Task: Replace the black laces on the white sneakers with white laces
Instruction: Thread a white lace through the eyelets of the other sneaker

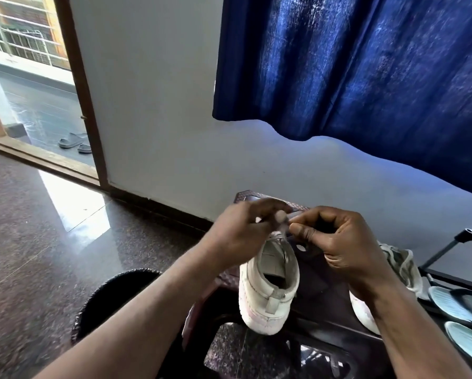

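A white sneaker (pixel 270 288) stands on a dark plastic stool (pixel 322 305), heel towards me. Over its tongue my left hand (pixel 240 236) pinches a white lace (pixel 280 228) between curled fingers. My right hand (pixel 336 239) is just to the right of it, fingertips pinched on the same lace near the top eyelets. The front of the shoe is hidden behind my hands. A second white sneaker (pixel 362 310) lies on the stool behind my right wrist, mostly hidden. No black lace shows.
A shoe rack (pixel 448 258) at the right holds light blue slippers (pixel 459 305) and a grey shoe (pixel 401 266). A dark mat (pixel 114 288) lies on the polished floor at my left. A blue curtain (pixel 366 72) hangs above. Grey sandals (pixel 73 140) sit outside the open door.
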The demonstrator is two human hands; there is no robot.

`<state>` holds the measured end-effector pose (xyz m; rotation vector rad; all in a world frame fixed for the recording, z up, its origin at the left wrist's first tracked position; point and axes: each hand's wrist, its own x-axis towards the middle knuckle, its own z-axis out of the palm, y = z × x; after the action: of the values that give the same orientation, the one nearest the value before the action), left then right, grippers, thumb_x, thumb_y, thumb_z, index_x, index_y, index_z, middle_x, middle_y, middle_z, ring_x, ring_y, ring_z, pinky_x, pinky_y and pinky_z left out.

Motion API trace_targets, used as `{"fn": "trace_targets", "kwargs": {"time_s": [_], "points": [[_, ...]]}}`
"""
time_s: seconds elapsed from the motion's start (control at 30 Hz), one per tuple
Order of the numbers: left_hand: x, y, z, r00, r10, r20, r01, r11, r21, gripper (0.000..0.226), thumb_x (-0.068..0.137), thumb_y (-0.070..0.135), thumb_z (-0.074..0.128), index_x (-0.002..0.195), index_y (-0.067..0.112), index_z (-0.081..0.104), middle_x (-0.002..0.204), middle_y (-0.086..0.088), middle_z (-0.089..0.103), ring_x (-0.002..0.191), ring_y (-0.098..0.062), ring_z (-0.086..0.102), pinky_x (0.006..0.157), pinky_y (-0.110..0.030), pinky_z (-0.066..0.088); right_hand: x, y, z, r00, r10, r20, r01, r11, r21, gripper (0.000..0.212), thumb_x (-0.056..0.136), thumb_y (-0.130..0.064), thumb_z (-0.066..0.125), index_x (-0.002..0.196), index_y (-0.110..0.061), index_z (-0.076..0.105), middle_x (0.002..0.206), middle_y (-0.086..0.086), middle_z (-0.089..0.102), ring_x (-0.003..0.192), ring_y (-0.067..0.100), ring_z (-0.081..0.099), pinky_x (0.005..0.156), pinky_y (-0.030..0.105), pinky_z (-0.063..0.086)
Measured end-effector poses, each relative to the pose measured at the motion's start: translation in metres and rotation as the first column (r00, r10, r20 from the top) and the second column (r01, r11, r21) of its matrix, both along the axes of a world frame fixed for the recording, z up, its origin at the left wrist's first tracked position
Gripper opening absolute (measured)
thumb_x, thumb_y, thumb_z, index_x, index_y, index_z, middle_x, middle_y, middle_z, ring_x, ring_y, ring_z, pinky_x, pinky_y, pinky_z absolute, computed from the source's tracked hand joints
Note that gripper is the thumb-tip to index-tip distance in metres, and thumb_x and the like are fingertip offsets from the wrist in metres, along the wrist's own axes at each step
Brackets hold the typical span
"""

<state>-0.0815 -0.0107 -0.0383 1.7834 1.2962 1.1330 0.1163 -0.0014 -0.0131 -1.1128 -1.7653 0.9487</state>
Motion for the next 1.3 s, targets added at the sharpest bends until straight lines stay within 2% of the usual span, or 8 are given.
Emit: {"fn": "trace_targets", "kwargs": {"time_s": [0.1, 0.2, 0.27, 0.33, 0.43, 0.7, 0.93, 1.3], "points": [[0.007, -0.004, -0.001, 0.998, -0.05, 0.041, 0.05, 0.999, 0.011, 0.023, 0.103, 0.031, 0.063, 0.083, 0.037, 0.072, 0.075, 0.018, 0.068, 0.074, -0.002, 0.059, 0.074, -0.03, 0.049, -0.006, -0.006, -0.001, 0.996, -0.006, -0.086, 0.004, 1.0, -0.029, 0.025, 0.069, -0.033, 0.084, 0.087, -0.016, 0.078, 0.083, 0.01, 0.078, 0.076, 0.019, 0.074, 0.075, 0.039, 0.057], [0.006, -0.004, -0.001, 0.999, 0.013, 0.052, -0.014, 1.0, 0.011, 0.014, 0.1, 0.03, 0.068, 0.091, 0.025, 0.078, 0.083, 0.009, 0.076, 0.081, -0.01, 0.07, 0.081, -0.039, 0.057, -0.006, -0.009, 0.001, 0.999, -0.034, -0.042, 0.033, 0.999, -0.012, 0.012, 0.081, -0.017, 0.084, 0.088, -0.02, 0.075, 0.085, 0.007, 0.079, 0.081, 0.021, 0.077, 0.08, 0.046, 0.061], [0.006, -0.005, -0.001, 0.995, 0.073, -0.062, -0.066, 0.993, 0.099, 0.01, 0.097, 0.025, 0.071, 0.092, 0.024, 0.079, 0.084, 0.01, 0.077, 0.079, -0.005, 0.069, 0.075, -0.028, 0.056, -0.007, -0.014, 0.002, 0.993, -0.109, 0.043, 0.107, 0.993, 0.049, 0.018, 0.084, -0.01, 0.084, 0.085, -0.022, 0.071, 0.082, 0.001, 0.079, 0.079, 0.019, 0.078, 0.082, 0.048, 0.063], [0.006, -0.008, 0.001, 0.973, 0.141, -0.182, -0.095, 0.966, 0.24, 0.01, 0.095, 0.021, 0.071, 0.091, 0.025, 0.079, 0.082, 0.012, 0.076, 0.075, -0.002, 0.065, 0.067, -0.017, 0.048, -0.009, -0.018, 0.001, 0.97, -0.222, 0.1, 0.207, 0.968, 0.139, 0.021, 0.081, -0.014, 0.087, 0.081, -0.023, 0.069, 0.075, -0.003, 0.078, 0.072, 0.015, 0.077, 0.077, 0.046, 0.063], [0.005, -0.008, 0.002, 0.954, 0.194, -0.227, -0.102, 0.926, 0.364, 0.008, 0.094, 0.02, 0.07, 0.09, 0.024, 0.077, 0.08, 0.009, 0.076, 0.072, -0.005, 0.066, 0.067, -0.026, 0.052, -0.006, -0.021, -0.002, 0.946, -0.308, 0.099, 0.284, 0.937, 0.202, 0.019, 0.082, -0.024, 0.087, 0.082, -0.027, 0.069, 0.076, -0.005, 0.077, 0.073, 0.016, 0.076, 0.076, 0.048, 0.063], [0.008, -0.015, 0.008, 0.936, 0.239, -0.259, -0.109, 0.896, 0.431, 0.016, 0.094, 0.023, 0.062, 0.104, 0.026, 0.074, 0.096, 0.008, 0.077, 0.085, -0.011, 0.069, 0.077, -0.03, 0.054, -0.007, -0.032, -0.026, 0.909, -0.265, 0.323, 0.237, 0.964, 0.124, 0.006, 0.083, -0.033, 0.085, 0.082, -0.036, 0.079, 0.077, -0.023, 0.075, 0.074, -0.004, 0.07, 0.076, 0.032, 0.058], [0.015, -0.014, -0.003, 0.876, 0.198, -0.441, -0.031, 0.934, 0.357, 0.018, 0.09, 0.033, 0.048, 0.105, 0.03, 0.056, 0.092, 0.004, 0.07, 0.082, -0.026, 0.066, 0.073, -0.041, 0.054, -0.003, -0.029, -0.025, 0.9, -0.311, -0.304, 0.113, 0.842, -0.527, 0.022, 0.069, -0.012, 0.081, 0.087, 0.001, 0.079, 0.091, 0.028, 0.075, 0.079, 0.034, 0.069, 0.079, 0.047, 0.057], [0.026, -0.006, -0.009, 0.889, 0.151, -0.431, -0.012, 0.951, 0.309, 0.029, 0.084, 0.027, 0.056, 0.106, 0.031, 0.037, 0.084, 0.001, 0.067, 0.078, -0.031, 0.061, 0.069, -0.044, 0.052, 0.007, -0.026, -0.035, 0.846, -0.299, -0.442, -0.016, 0.814, -0.581, 0.019, 0.071, -0.006, 0.074, 0.089, 0.0, 0.074, 0.088, 0.018, 0.077, 0.071, 0.025, 0.075, 0.064, 0.035, 0.065]]}}
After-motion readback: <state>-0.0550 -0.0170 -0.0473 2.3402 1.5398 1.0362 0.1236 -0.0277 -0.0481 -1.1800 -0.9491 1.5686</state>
